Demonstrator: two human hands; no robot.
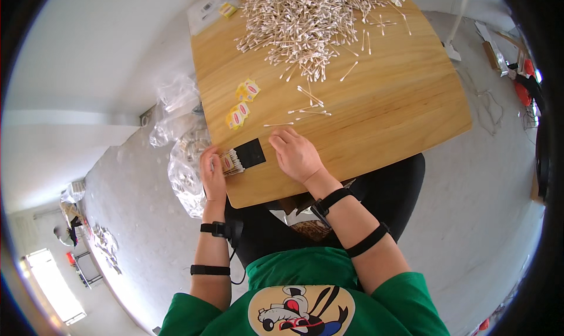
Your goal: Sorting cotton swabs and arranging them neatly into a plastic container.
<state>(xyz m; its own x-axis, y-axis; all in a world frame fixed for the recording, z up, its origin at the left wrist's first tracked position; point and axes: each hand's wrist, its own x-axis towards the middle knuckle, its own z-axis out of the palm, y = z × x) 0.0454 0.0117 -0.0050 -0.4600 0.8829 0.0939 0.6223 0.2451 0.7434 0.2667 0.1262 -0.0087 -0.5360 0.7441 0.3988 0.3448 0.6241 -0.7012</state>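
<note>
At the near left edge of the wooden table, my left hand (212, 171) is closed around a small bag of cotton swabs (231, 162) with a yellow-and-red label. The swab tips stick out of its right end, toward a flat black square (251, 153) on the tabletop. My right hand (295, 155) rests just right of that square, its fingers curled together. Whatever they may pinch is hidden. A single cotton swab (278, 124) lies right beyond those fingertips. A few more loose swabs (311, 111) are scattered a little farther away.
A large heap of cotton swabs (305, 24) covers the far part of the wooden table (388, 113). Two small groups of yellow labels (237, 115) lie at the left. Clear plastic bags (187, 171) bunch up beside the table's left edge.
</note>
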